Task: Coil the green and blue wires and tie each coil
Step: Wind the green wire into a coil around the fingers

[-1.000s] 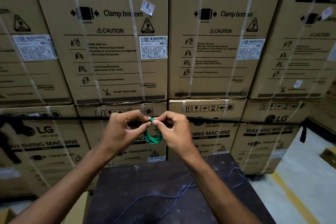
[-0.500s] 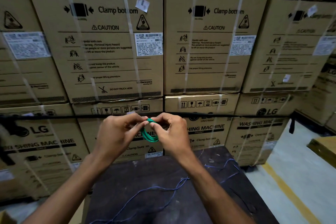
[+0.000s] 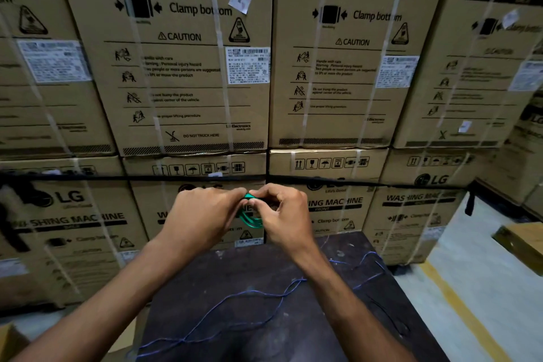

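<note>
Blue wire (image 3: pixel 235 300) lies loose and uncoiled nearest the camera, trailing in long wavy strands across the dark, scuffed counter (image 3: pixel 264 273) from its near left corner up toward the far right edge, where a few loops show past the right forearm. Both bare forearms reach forward over the counter, and the hands meet above its far edge. Held up between them is the green wire (image 3: pixel 250 220), already wound into a small coil that hangs below the fingers. The left hand (image 3: pixel 202 216) is closed, thumb and forefinger pinching the top of the green coil; the right hand (image 3: pixel 283 214) is likewise clenched on the same spot from the other side, its fingertips touching those of the left so that only a short bit of green shows at the pinch. Whether a tie is made at the top of the coil cannot be told, since the fingers cover it. To the right of the counter is a pale floor (image 3: pixel 484 303) with a yellow line (image 3: pixel 458 308) running along it, and a brown carton corner (image 3: pixel 520 244) juts in from the right edge. Behind everything rises a wall of stacked cardboard boxes (image 3: pixel 191 67) printed "WASHING MACHINE", "Clamp bottom" and "CAUTION", bound with pale straps, and a black strap (image 3: pixel 132 178) runs horizontally across the lower row.
</note>
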`<state>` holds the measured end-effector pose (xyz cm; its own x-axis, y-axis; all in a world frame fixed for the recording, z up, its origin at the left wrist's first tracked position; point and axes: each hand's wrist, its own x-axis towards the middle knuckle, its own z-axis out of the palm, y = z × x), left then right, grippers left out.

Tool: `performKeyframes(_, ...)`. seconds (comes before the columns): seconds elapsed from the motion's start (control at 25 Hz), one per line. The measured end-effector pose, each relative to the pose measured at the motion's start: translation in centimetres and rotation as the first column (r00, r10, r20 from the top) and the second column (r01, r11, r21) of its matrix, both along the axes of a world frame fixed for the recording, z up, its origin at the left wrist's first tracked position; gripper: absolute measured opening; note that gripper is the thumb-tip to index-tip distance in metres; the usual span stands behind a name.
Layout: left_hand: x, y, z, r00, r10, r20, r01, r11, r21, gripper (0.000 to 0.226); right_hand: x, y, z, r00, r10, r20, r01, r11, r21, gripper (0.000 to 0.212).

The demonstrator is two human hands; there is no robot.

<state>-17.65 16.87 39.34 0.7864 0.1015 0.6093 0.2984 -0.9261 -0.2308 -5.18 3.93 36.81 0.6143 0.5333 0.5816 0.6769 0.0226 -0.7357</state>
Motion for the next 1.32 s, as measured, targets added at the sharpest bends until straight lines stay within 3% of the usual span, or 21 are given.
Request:
performKeyframes(0.08,0.0,0.2,-0.6,0.994,-0.074,0.077,0.078,0.996,-0.047,0.037,0.1,-0.2,-0.1,1.0,0.009,-0.021,-0.009,1.0,0.014,0.007)
performKeyframes(0.16,0.3,0.5,-1.3,0.978,-0.157,0.138,0.184,0.959,-0.214,0.038,0.3,-0.4,-0.4,0.998,0.013,-0.057,-0.012,1.0,0.012,0.008)
performKeyframes(0.36,1.8,0.4,-3.7,0.942,-0.252,0.221,0.336,0.719,-0.608,0.032,2.4,-1.5,-1.6,0.966,0.136,-0.218,-0.145,0.989,-0.023,0.009)
performKeyframes(0.56,5.1,-1.5,-5.6,0.933,-0.192,0.305,0.359,0.581,-0.73,0.023,4.6,-2.4,-3.6,0.944,0.131,-0.304,-0.127,0.991,0.033,0.008)
performKeyframes(0.64,6.4,-1.9,-6.0,0.949,-0.19,0.251,0.313,0.642,-0.7,0.029,6.1,-2.8,-4.2,0.94,0.124,-0.318,-0.123,0.992,0.024,0.008)
performKeyframes(0.76,8.6,-3.0,-6.0,0.99,-0.127,0.059,0.139,0.852,-0.504,0.039,9.0,-4.0,-4.9,0.919,0.149,-0.364,-0.153,0.988,0.018,0.011)
performKeyframes(0.88,10.6,-4.9,-5.9,0.988,-0.111,0.109,0.151,0.856,-0.494,0.034,11.1,-4.9,-5.3,0.905,0.155,-0.397,-0.14,0.988,0.066,0.01)
performKeyframes(0.96,11.9,-5.7,-6.4,0.978,-0.124,0.167,0.201,0.77,-0.605,0.033,12.3,-5.4,-5.6,0.905,0.141,-0.402,-0.117,0.989,0.086,0.008)
performKeyframes(1.04,13.3,-6.5,-6.8,0.974,-0.134,0.183,0.227,0.617,-0.754,0.035,13.6,-6.1,-6.0,0.913,0.134,-0.385,-0.107,0.99,0.091,0.008)
performKeyframes(1.12,14.3,-7.1,-6.4,0.973,-0.142,0.184,0.223,0.343,-0.913,0.03,14.6,-6.8,-6.3,0.923,0.137,-0.359,-0.113,0.99,0.087,0.007)
performKeyframes(1.2,14.6,-7.0,-5.1,0.984,-0.142,0.112,0.117,0.026,-0.993,0.022,15.2,-7.3,-6.4,0.93,0.156,-0.333,-0.135,0.987,0.085,0.007)
performKeyframes(1.32,14.2,-5.8,-4.0,0.962,-0.272,-0.019,-0.076,-0.2,-0.977,0.042,15.5,-7.7,-6.4,0.919,0.225,-0.322,-0.201,0.974,0.107,0.006)
